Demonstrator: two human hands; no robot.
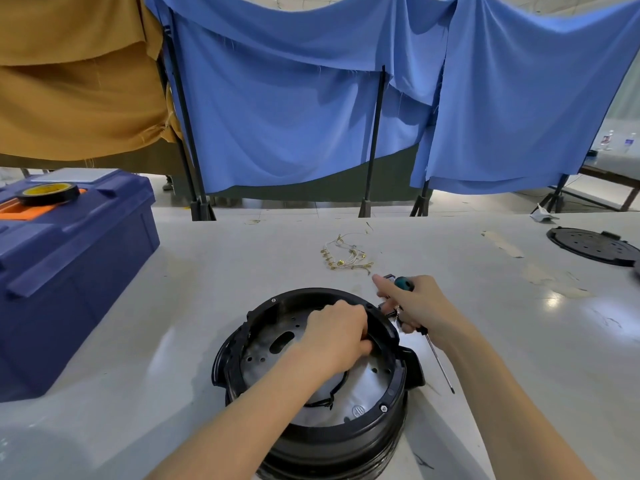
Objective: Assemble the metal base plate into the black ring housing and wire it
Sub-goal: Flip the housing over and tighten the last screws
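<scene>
The black ring housing (311, 438) stands on the table in front of me, with the shiny metal base plate (363, 386) lying inside it. My left hand (337, 336) reaches into the housing at its far right wall, fingers curled down on something I cannot make out. A black wire (329, 400) loops over the plate under my forearm. My right hand (414, 304) grips a screwdriver (440, 362) with a teal and black handle just outside the housing's right rim, index finger stretched out. The shaft points down towards me.
A bundle of white wires with gold terminals (346, 256) lies beyond the housing. A dark blue toolbox (69, 271) with a tape roll (48, 194) on top stands at the left. A black round lid (594, 245) lies far right. Blue and ochre cloth screens hang behind the table.
</scene>
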